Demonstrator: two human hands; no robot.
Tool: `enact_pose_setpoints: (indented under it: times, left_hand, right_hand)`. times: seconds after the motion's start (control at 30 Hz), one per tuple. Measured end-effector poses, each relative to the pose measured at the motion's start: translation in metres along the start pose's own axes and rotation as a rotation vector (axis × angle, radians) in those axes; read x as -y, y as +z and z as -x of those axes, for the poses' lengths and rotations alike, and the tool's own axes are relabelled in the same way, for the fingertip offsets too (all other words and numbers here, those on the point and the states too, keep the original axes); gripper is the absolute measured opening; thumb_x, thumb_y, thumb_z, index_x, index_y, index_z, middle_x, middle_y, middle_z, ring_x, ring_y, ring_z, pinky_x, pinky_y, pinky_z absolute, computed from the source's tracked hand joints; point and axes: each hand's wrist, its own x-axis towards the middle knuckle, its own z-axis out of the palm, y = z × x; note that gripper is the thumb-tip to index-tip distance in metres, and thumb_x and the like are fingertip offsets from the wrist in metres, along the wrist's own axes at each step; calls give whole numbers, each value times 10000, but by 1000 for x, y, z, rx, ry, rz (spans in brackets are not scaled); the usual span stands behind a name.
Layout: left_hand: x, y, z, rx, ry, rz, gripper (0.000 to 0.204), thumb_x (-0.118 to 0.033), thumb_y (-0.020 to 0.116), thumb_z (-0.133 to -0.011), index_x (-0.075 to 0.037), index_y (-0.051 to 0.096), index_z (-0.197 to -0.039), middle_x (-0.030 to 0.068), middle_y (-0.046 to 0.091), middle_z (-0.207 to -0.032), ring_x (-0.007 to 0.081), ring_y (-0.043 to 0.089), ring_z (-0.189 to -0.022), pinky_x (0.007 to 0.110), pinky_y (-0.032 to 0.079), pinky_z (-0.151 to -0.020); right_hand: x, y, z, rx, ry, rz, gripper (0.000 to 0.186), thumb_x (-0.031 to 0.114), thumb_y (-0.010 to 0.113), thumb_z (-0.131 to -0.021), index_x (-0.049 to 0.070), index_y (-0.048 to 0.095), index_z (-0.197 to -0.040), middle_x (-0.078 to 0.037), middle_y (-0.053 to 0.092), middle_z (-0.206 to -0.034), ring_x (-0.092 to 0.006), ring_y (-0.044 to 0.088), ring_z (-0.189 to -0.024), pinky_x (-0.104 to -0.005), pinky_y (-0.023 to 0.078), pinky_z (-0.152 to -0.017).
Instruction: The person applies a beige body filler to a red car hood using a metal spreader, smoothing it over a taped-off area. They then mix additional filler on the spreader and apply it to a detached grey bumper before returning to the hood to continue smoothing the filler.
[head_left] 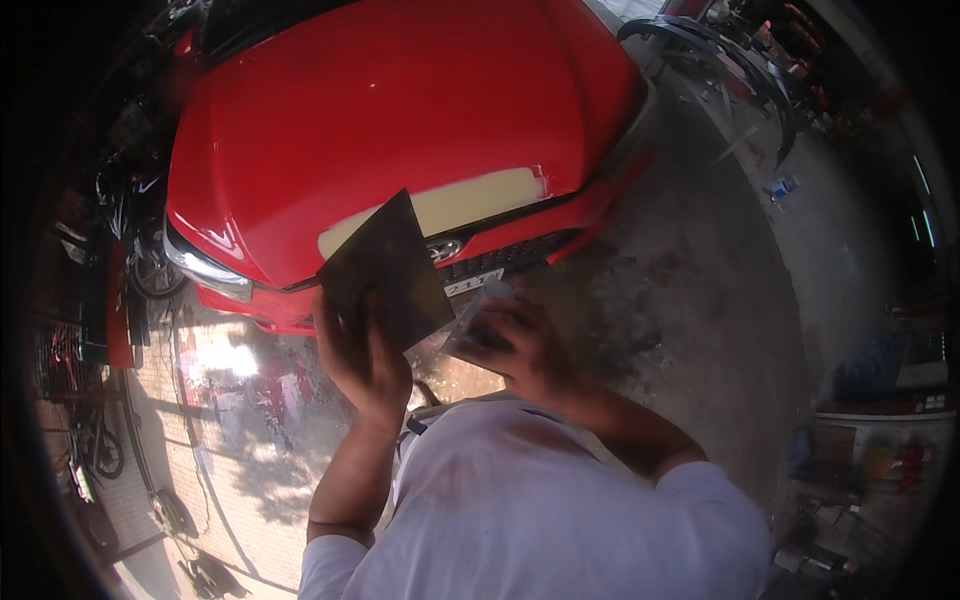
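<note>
My left hand [365, 345] grips a dark, flat square sheet [385, 265], fingers behind it and thumb across its lower part. The sheet is held up at a tilt before the red car's hood [400, 100] and hides part of the pale yellow filler patch [480, 202] along the hood's front edge. Just right of the sheet, my right hand [520, 340] is closed around a crumpled whitish piece [492, 295], cloth or paper. A dark flat edge shows under those fingers; what it belongs to is unclear.
The car's grille [510, 255], licence plate [473, 283] and headlight [205, 268] face me. Curved dark trim parts [740, 70] lie on the floor at far right, near a small blue-and-white container [784, 187]. A bicycle wheel [158, 265] and cables are at left; cluttered shelving stands lower right.
</note>
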Motion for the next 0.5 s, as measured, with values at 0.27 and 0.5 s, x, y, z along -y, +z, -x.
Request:
enact_pose_setpoints:
  times: [0.27, 0.5]
  left_hand:
    - [24, 5, -23, 143, -806, 748, 437, -20, 563, -1020, 14, 442, -1439, 127, 625, -1294, 201, 619, -1155, 331, 488, -1003]
    - [50, 9, 9, 428, -278, 108, 388, -44, 593, -1011, 53, 511, -1379, 191, 669, -1241, 206, 647, -1140, 311, 484, -975]
  right_hand:
    - [9, 3, -25, -301, 183, 20, 787, -134, 715, -640, 215, 626, -1339, -129, 523, -1329, -353, 526, -1257, -525, 471, -1010]
    - [7, -49, -17, -185, 332, 306, 573, -118, 638, -643, 112, 760, -1153, -65, 644, -1199, -324, 570, -1199, -446, 451, -1008]
